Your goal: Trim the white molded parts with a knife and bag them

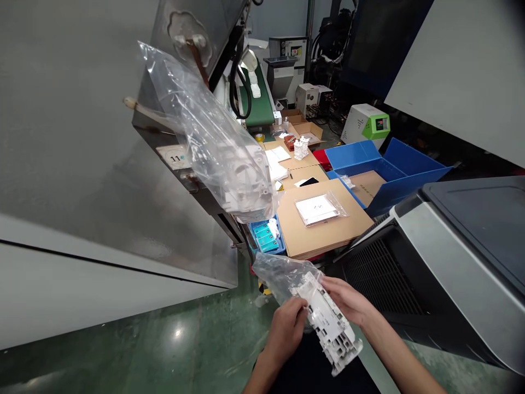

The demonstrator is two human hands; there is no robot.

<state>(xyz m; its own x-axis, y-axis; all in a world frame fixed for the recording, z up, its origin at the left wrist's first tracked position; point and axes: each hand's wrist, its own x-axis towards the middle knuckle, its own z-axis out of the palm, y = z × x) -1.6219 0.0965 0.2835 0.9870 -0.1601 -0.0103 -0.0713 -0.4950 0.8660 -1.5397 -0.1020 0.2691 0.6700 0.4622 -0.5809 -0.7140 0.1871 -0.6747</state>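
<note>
A white moulded plastic part (328,320), full of slots and openings, is held tilted low in front of me. Its upper end sits in the mouth of a clear plastic bag (274,271), while the lower end sticks out. My left hand (288,328) is closed, fingers curled in a pinch on the bag's edge against the part's left side. Along the right side, my right hand (346,300) grips the part near its upper end; some of its fingertips are hidden behind it. Another clear bag (192,115) with a white part (250,180) inside hangs against the metal machine to the left.
A cardboard-topped table (295,235) carries bagged papers (315,209), a phone (308,181) and small white parts (301,148). A blue bin (266,236) is below its left edge. An open blue box (410,175) and a grey-black machine (451,262) flank the right. Behind runs a green conveyor (260,109).
</note>
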